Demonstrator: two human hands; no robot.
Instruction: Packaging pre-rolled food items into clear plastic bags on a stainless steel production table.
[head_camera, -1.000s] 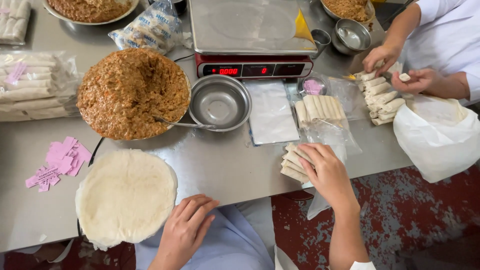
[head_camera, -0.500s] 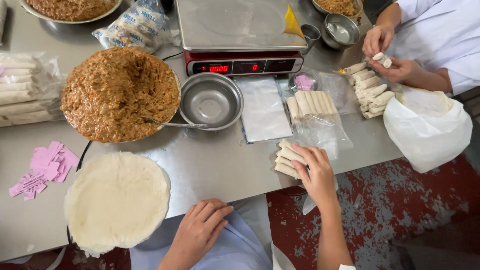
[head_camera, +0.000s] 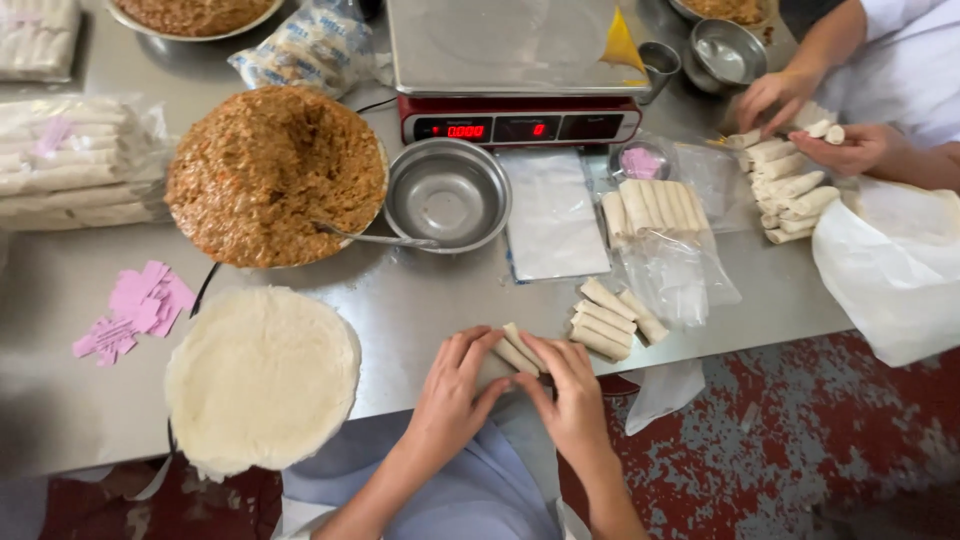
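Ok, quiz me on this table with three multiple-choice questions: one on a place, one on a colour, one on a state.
1. Where does the empty steel bowl sit?
A. right of the filling bowl
B. on the scale
C. on the wrapper stack

2. What colour are the paper slips?
A. green
B. pink
C. blue

3. What are the left hand and right hand doing?
A. resting flat and empty
B. stirring the filling
C. holding rolls together

Answers: 1 A, it stands beside the filling; 2 B, they lie pink on steel; 3 C, both hands close around rolls.
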